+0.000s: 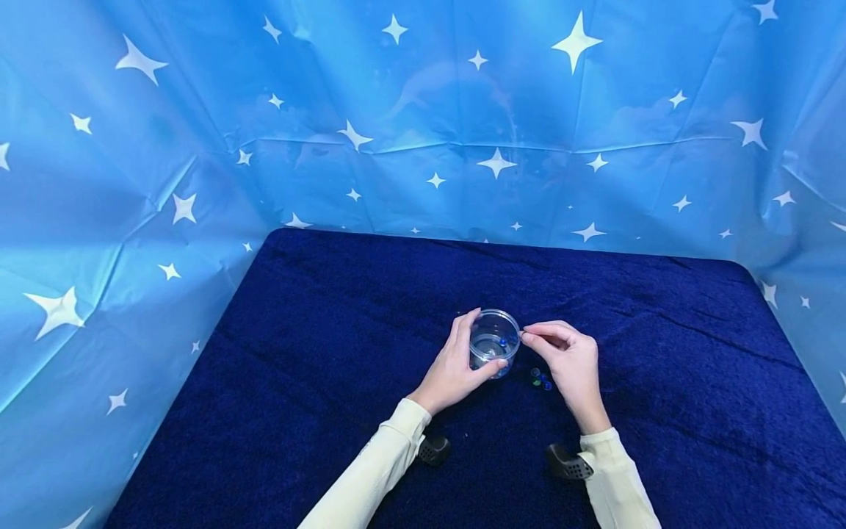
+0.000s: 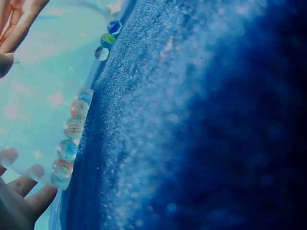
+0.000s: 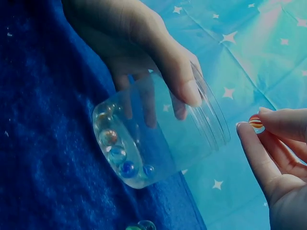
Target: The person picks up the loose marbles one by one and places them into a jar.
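- Pinching suits the striped marble [image 3: 256, 123]: it is probably light but hard and slick, so you want it between the soft pads of thumb and finger, pressed across its widest part, or it may squirt free.
- Your right hand [image 1: 573, 361] has such a hold, thumb and a fingertip clamped on the marble, just beside the mouth of the jar [image 3: 170, 148] and apart from the rim.
- Your left hand [image 1: 452, 367] is clamped on the jar, thumb against one side of the wall, fingers spread on the opposite side.
- The jar looks like clear plastic, likely light and a little springy; grip it gently below the ridged rim, so your left fingers do not cover the mouth.
- The marbles inside [image 3: 109, 137] lie at the base, beyond your left fingertips; they should weight the bottom and roll if you tilt it.
- The striped marble is round and glossy, banded orange-red and white; those inside show blue and orange swirls, one deep blue.
- Loose marbles [image 1: 547, 385], blue, green and clear, lie on the dark blue cloth [image 1: 344, 316], nearer you than your right fingertips.
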Motion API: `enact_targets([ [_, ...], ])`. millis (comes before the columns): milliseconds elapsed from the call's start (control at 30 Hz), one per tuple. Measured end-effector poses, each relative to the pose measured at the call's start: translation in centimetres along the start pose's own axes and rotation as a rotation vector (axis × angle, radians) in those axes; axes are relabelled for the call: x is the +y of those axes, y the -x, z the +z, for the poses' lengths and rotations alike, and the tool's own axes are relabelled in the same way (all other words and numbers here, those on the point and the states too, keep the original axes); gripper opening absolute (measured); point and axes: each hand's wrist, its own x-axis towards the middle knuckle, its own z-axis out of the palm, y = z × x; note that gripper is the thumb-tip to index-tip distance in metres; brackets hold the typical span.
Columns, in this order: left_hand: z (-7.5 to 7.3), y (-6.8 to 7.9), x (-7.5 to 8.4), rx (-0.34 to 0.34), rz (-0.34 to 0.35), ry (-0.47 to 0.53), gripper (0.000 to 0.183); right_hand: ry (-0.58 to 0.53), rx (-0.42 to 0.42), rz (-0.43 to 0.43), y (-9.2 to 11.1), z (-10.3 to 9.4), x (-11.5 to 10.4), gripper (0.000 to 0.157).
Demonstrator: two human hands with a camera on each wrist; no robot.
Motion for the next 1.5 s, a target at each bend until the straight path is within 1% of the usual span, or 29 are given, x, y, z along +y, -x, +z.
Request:
enact_targets([
  [267, -0.1, 0.0, 0.1, 0.005, 0.006, 0.002, 0.092, -0.022, -0.022, 0.005, -0.1, 0.8, -0.3, 0.010],
  [500, 0.0, 0.0, 0.1, 0.013, 0.014, -0.005, 0.090, -0.015, -0.029, 0.001, -0.1, 1.4, -0.4, 0.010],
  [733, 0.0, -0.1, 0.2, 0.005, 0.016, -0.006, 0.090, -0.014, -0.052, 0.006, -0.2, 1.9, -0.4, 0.009],
  [1000, -0.1, 0.0, 0.3, 0.000, 0.016, -0.033, 0.089, -0.018, -0.071, -0.015, -0.3, 2.4, -0.5, 0.008],
  [1333, -0.1, 0.0, 0.2, -0.002, 0.009, -0.030, 0.090, 0.022, -0.088, -0.002, -0.3, 2.9, -0.5, 0.009],
  [1500, 0.0, 0.0, 0.2, -0.001, 0.007, -0.032, 0.090, 0.020, -0.084, -0.001, -0.4, 3.3, -0.5, 0.011],
])
